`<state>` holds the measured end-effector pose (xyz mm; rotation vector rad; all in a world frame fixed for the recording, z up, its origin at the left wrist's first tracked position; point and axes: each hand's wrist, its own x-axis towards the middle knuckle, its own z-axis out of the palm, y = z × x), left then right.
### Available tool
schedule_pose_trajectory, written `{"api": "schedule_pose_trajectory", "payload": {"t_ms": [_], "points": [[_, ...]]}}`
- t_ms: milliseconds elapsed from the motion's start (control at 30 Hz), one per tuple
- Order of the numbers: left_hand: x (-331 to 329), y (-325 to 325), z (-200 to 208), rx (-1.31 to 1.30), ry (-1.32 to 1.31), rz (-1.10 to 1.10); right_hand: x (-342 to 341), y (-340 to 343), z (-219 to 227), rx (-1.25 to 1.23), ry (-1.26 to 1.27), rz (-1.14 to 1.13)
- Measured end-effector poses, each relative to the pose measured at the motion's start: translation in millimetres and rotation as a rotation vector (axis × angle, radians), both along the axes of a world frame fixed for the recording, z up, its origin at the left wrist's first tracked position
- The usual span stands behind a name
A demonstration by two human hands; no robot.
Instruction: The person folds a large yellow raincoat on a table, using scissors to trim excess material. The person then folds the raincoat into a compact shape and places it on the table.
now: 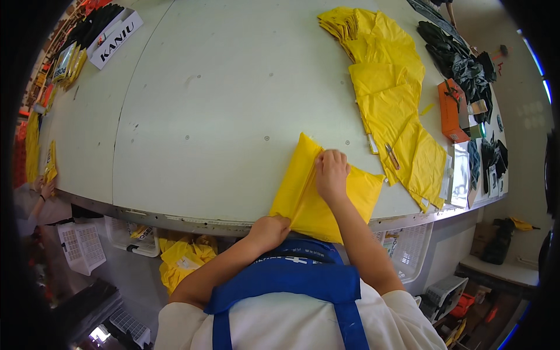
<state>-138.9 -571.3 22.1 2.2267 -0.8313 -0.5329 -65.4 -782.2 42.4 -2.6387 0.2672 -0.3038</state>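
A: What lies nearest on the bench?

B: A folded, flat yellow fabric piece [347, 207] at the near edge of the wide, pale, studded bench [192, 105]. The left hand [269, 232] grips its near-left corner with curled fingers; the right hand [333, 174] rests on its fold, fingers bent down, though I cannot tell whether they pinch it

A: Below that edge?

B: White slatted plastic baskets [81, 248], plus crumpled yellow cloth [186, 256] left of the person

A: Farther over the top?

B: Toward the right edge, a long overlapping pile of yellow fabric pieces [388, 87], small metal snips [392, 156] with a reddish handle lying on it. Past that pile, an orange cardboard box [452, 111] and heaped dark garments [461, 64]

A: And the far end?

B: By the far-left corner, a white open box [116, 41] beside dark fabric; beyond the right edge, a plain pale wall [528, 99]
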Motion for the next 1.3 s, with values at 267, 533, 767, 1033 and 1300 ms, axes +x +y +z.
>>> {"api": "schedule_pose_trajectory", "payload": {"t_ms": [267,533,767,1033,1300], "points": [[22.5,1.3,16.3,0.028,0.077,0.24,-13.1,-24.8,-3.6,0.124,-0.022,-0.094],[59.9,-52.5,53.4,-0.435,1.184,0.145,-133.0,22.4,66.6,0.109,0.053,-0.29],[-31.5,-158.8,135.2,-0.439,1.007,-1.049,-287.2,-25.7,166.4,0.658,-0.302,-0.86],[-66.8,-215.7,88.4,-0.158,0.839,-0.936,-527.4,-228.9,86.3,1.058,-0.909,-1.107],[-72.6,-145.8,4.5,-0.058,0.948,-0.21,-626.1,-387.6,-84.6,0.911,-0.097,-1.73]]}}
